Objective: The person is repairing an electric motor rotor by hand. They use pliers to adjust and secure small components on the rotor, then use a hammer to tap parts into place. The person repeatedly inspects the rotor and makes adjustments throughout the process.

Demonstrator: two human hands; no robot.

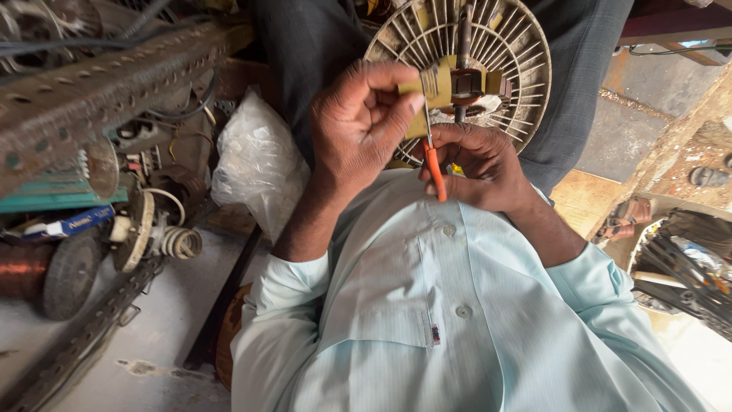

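We've got the round ribbed motor housing (488,46) resting on our lap, left hand (358,130) pinching the yellowish insulation strip (427,91) at its hub while the right hand (480,168) grips the orange-handled tool (435,172) (screwdriver, probably), so next looks like careful tucking, steady pressure.

Hands: I count two, left hand (358,126) and right hand (484,168)
Screwdriver: one, orange-handled screwdriver (435,169)
Fan motor: one, round ribbed fan motor (499,57), 12 o'clock
Plastic bag: one, clear plastic bag (255,164), 9 o'clock
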